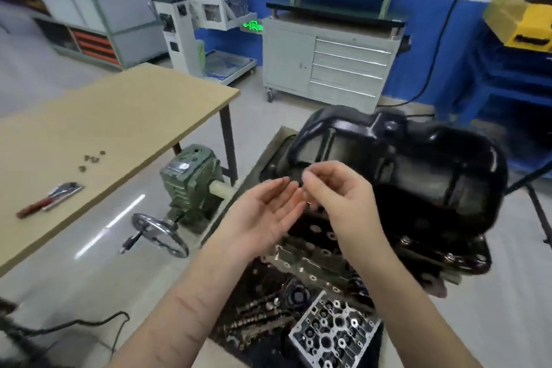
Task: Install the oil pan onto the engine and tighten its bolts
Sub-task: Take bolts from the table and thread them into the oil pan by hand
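oil pan (418, 170) x1, centre-right, on engine (313, 251) | left hand (265, 215) flat, palm up | right hand (334, 191) fingertips pinched, contents unclear | loose bolts (91, 160) about 5, wooden table (119, 116) left | workshop floor

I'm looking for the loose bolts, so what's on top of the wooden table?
On the wooden table lies a small cluster of bolts and, nearer the front edge, a red-handled tool. The table's left part runs out of frame, so anything there is unseen.
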The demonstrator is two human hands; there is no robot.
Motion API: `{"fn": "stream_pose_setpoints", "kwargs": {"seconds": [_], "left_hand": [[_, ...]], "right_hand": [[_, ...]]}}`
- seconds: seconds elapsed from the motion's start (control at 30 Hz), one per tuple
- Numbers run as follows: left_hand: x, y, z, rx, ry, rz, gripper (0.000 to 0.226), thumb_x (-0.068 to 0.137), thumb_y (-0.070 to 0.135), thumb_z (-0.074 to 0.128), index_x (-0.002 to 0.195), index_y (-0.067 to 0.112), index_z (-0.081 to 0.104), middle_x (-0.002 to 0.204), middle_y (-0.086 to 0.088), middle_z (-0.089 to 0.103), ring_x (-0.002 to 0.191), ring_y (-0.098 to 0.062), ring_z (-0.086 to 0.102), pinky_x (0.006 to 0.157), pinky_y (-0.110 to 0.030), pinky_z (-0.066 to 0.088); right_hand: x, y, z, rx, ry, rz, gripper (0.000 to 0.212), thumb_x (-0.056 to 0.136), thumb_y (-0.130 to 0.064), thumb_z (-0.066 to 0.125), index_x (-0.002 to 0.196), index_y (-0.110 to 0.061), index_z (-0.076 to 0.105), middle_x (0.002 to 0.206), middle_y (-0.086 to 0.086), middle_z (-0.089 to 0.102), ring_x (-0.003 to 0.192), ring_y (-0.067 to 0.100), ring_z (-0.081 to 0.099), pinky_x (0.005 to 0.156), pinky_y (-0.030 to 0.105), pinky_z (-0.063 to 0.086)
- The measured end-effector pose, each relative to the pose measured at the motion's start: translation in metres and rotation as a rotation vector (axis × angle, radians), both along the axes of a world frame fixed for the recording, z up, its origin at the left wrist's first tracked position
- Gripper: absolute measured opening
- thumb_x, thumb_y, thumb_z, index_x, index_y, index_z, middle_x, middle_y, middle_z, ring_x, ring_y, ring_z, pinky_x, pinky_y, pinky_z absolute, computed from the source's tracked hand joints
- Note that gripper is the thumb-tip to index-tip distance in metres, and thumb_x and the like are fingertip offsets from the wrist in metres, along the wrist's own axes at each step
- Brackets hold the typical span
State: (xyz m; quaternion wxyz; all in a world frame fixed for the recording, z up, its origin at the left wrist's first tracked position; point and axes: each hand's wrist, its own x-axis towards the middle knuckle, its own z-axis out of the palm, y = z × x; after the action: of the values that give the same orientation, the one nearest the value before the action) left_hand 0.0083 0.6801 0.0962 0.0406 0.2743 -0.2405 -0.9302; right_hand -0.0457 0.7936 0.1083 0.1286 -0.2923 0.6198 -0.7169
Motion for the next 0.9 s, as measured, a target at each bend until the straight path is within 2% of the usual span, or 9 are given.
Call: {"fn": "stream_pose_setpoints", "kwargs": {"seconds": [0.17, 0.33, 0.47, 0.57, 0.7, 0.8, 0.83, 0.9], "left_hand": [[0.083, -0.101, -0.001, -0.021, -0.024, 0.118, 0.014, 0.09, 0.008, 0.05, 0.083, 0.001, 0.06, 0.065, -0.01, 0.068, 0.055, -0.018, 0.068, 0.052, -0.03, 0.058], [0.153, -0.196, -0.007, -0.026, -0.057, 0.226, 0.019, 0.09, 0.007, 0.049, 0.076, 0.0, 0.06, 0.063, -0.011, 0.067, 0.052, -0.021, 0.067, 0.048, -0.03, 0.057], [0.178, -0.261, -0.019, -0.01, -0.082, 0.314, 0.019, 0.09, 0.006, 0.049, 0.075, 0.0, 0.059, 0.062, -0.011, 0.067, 0.053, -0.021, 0.068, 0.048, -0.031, 0.057], [0.171, -0.307, -0.033, -0.018, -0.125, 0.35, 0.018, 0.09, 0.007, 0.049, 0.076, 0.002, 0.059, 0.061, -0.009, 0.068, 0.058, -0.021, 0.069, 0.055, -0.033, 0.056], [0.152, -0.373, -0.059, 0.007, -0.2, 0.437, 0.023, 0.093, 0.008, 0.045, 0.074, 0.002, 0.055, 0.056, -0.009, 0.065, 0.073, -0.022, 0.061, 0.066, -0.033, 0.049], [0.137, -0.431, -0.08, -0.007, -0.267, 0.553, 0.025, 0.095, 0.009, 0.039, 0.074, 0.002, 0.052, 0.07, -0.012, 0.062, 0.074, -0.024, 0.057, 0.077, -0.035, 0.049], [0.133, -0.451, -0.087, -0.022, -0.293, 0.598, 0.026, 0.095, 0.01, 0.037, 0.075, 0.002, 0.051, 0.075, -0.012, 0.059, 0.074, -0.024, 0.057, 0.079, -0.035, 0.048], [0.125, -0.489, -0.103, -0.066, -0.345, 0.654, 0.027, 0.096, 0.011, 0.033, 0.076, 0.003, 0.049, 0.078, -0.011, 0.055, 0.072, -0.023, 0.056, 0.073, -0.034, 0.047]], "right_hand": [[0.067, -0.118, -0.013, -0.019, -0.147, 0.112, 0.01, 0.088, -0.011, 0.057, 0.081, -0.016, 0.063, 0.06, -0.011, 0.063, 0.06, 0.0, 0.059, 0.054, 0.013, 0.045], [0.124, -0.221, -0.025, -0.027, -0.297, 0.191, 0.018, 0.091, -0.012, 0.054, 0.076, -0.017, 0.063, 0.058, -0.009, 0.062, 0.058, 0.004, 0.058, 0.054, 0.017, 0.046], [0.141, -0.29, -0.035, 0.044, -0.299, 0.259, 0.024, 0.092, -0.012, 0.051, 0.072, -0.018, 0.063, 0.057, -0.009, 0.061, 0.057, 0.005, 0.057, 0.054, 0.018, 0.045], [0.129, -0.335, -0.051, 0.086, -0.269, 0.254, 0.022, 0.093, -0.013, 0.05, 0.077, -0.018, 0.063, 0.062, -0.009, 0.062, 0.062, 0.003, 0.058, 0.056, 0.017, 0.047], [0.094, -0.405, -0.096, 0.312, -0.093, 0.139, 0.009, 0.093, -0.019, 0.05, 0.095, -0.018, 0.059, 0.079, -0.015, 0.058, 0.074, -0.001, 0.056, 0.07, 0.017, 0.047], [0.075, -0.458, -0.139, 0.538, 0.153, 0.075, 0.023, 0.093, -0.022, 0.049, 0.114, -0.014, 0.053, 0.089, -0.016, 0.052, 0.08, 0.001, 0.052, 0.065, 0.01, 0.039], [0.071, -0.474, -0.153, 0.615, 0.255, 0.083, 0.027, 0.094, -0.023, 0.047, 0.119, -0.014, 0.05, 0.098, -0.012, 0.053, 0.084, 0.005, 0.053, 0.066, 0.014, 0.04], [0.063, -0.508, -0.184, 0.758, 0.443, 0.123, 0.036, 0.095, -0.027, 0.043, 0.129, -0.015, 0.043, 0.124, -0.003, 0.048, 0.099, 0.014, 0.054, 0.075, 0.024, 0.043]]}}
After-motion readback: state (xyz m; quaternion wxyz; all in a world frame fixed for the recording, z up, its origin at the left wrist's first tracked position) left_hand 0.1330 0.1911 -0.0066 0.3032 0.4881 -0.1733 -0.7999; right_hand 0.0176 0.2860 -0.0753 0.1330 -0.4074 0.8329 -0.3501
